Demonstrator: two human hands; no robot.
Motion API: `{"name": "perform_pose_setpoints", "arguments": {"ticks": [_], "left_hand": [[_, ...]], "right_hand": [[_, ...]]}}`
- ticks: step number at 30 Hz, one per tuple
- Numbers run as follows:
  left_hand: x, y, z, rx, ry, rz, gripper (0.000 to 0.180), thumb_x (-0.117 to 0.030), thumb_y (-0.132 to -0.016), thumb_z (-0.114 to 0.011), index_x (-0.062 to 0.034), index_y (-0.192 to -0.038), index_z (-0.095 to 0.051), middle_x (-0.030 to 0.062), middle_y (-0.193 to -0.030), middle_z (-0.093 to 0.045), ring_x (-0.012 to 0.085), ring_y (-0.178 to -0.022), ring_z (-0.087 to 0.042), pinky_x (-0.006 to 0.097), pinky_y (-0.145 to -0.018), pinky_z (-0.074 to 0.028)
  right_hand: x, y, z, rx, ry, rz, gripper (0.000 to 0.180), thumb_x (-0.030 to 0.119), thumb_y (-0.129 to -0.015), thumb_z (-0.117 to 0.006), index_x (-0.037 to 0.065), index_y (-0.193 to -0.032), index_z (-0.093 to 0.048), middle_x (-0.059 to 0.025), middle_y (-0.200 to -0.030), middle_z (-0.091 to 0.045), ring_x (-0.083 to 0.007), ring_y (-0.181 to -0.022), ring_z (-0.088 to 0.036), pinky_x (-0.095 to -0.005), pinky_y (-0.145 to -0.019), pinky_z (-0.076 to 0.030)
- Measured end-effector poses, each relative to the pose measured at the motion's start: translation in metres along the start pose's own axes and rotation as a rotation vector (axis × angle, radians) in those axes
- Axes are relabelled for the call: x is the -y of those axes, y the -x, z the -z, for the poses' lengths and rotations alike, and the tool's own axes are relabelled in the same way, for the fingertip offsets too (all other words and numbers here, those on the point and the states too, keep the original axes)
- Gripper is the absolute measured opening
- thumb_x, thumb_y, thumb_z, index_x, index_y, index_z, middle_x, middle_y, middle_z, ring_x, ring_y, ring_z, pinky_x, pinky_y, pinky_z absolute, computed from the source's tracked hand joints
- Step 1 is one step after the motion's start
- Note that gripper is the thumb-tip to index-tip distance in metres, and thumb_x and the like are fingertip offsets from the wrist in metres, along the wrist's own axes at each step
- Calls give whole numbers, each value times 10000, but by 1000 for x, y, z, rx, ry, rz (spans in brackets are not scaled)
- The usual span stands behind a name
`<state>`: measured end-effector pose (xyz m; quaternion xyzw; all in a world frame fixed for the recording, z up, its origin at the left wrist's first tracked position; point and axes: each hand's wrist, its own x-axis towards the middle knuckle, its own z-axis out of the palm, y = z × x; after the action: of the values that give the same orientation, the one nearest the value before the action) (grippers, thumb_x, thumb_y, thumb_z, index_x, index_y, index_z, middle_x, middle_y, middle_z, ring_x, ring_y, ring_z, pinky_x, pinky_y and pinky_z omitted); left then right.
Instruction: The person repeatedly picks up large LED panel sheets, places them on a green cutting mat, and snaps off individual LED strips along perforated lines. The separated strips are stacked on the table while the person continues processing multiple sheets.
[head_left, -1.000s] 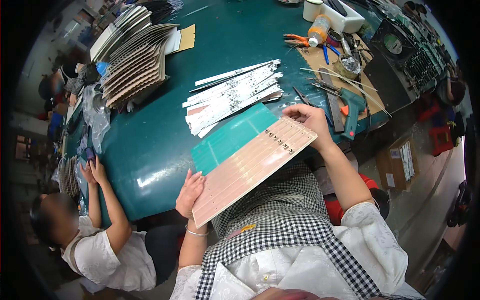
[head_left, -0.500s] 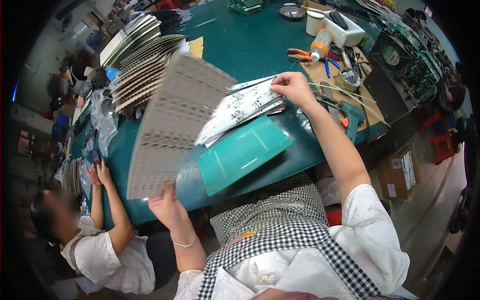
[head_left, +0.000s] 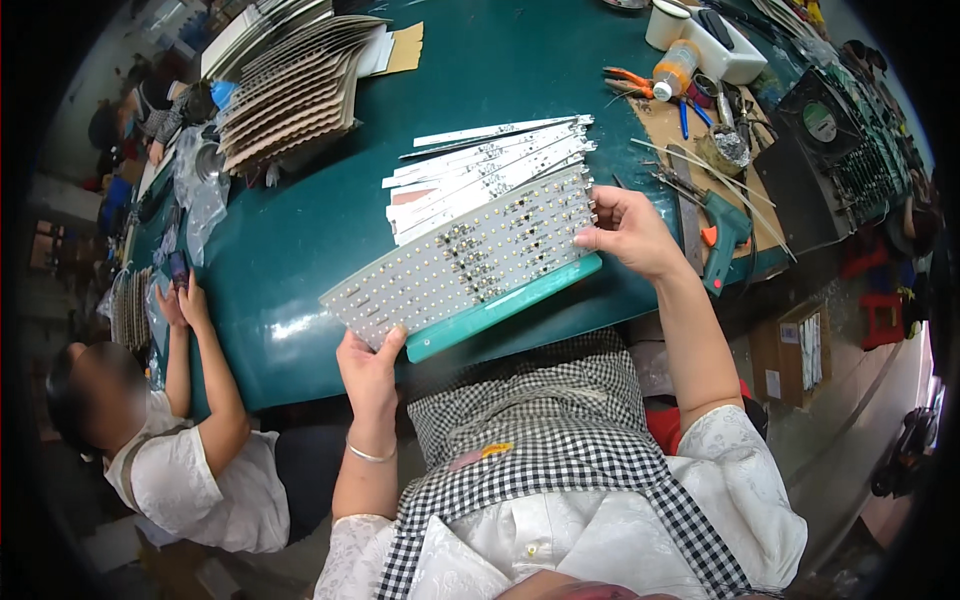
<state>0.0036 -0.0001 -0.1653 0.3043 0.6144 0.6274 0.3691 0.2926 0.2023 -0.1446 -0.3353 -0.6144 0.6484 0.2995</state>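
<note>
A pale LED circuit board panel [head_left: 425, 270], with rows of small light dots and dark components, is held between my hands, tilted toward me. My left hand [head_left: 368, 370] pinches its near left corner, thumb on top. At the right end, my right hand [head_left: 637, 232] grips the edge with the thumb over the face. Under the panel lies a flat green block [head_left: 515, 308], its front edge and right end showing. Just beyond the panel, several white circuit board strips [head_left: 455, 170] lie fanned on the table, partly covered by it.
A tall stack of panels [head_left: 290, 95] stands on the green table [head_left: 490, 75] at the far left. To the right are a glue gun [head_left: 722, 235], orange-handled pliers [head_left: 630, 80], an orange-and-clear bottle [head_left: 675, 68] and a black machine [head_left: 815, 130]. A person [head_left: 200, 480] sits at left holding a phone.
The panel has come down from upright at the left to lie slanted over the green block. My right hand has left the white strips and now holds the panel's right end.
</note>
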Motion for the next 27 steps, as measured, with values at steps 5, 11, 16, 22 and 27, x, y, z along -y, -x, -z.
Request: {"name": "perform_pose_setpoints", "arguments": {"ticks": [5,11,16,22,27], "left_hand": [[-6,-3,8,112,-65,65,262,6,-835,-676,38,-1086,-607,85,-1047,-668,130,-925,-615,288,-863,-480],[-7,2,13,193,-138,117,254,-50,-892,-625,34,-1130,-597,73,-1097,-648,132,-992,-578,286,-906,-446],[5,-3,14,213,-87,158,308,-49,-898,-615,48,-1183,-551,90,-1197,-577,151,-1078,-537,305,-961,-414],[5,2,16,215,-155,117,321,-97,-899,-629,48,-1175,-551,93,-1215,-560,164,-1092,-530,316,-975,-402],[22,5,23,204,-313,-30,350,-129,-881,-661,43,-1165,-549,94,-1195,-582,167,-1086,-544,315,-963,-409]], "right_hand": [[12,-7,2,-2,160,-68,355,-67,-740,-705,-35,-1082,-618,-51,-972,-674,-106,-871,-627,-258,-777,-518],[22,-5,3,-10,204,-74,329,-79,-758,-680,-42,-1078,-614,-57,-942,-680,-105,-835,-637,-260,-759,-525],[19,-8,7,-18,215,-102,346,-85,-759,-684,-45,-1095,-608,-65,-959,-682,-109,-851,-639,-267,-767,-527],[17,-8,11,-4,285,-113,353,-63,-751,-710,-50,-1088,-607,-55,-946,-680,-114,-846,-639,-265,-776,-523],[7,3,15,-30,299,32,352,-38,-746,-727,-49,-1077,-608,-52,-930,-678,-113,-847,-636,-275,-769,-522]]}}
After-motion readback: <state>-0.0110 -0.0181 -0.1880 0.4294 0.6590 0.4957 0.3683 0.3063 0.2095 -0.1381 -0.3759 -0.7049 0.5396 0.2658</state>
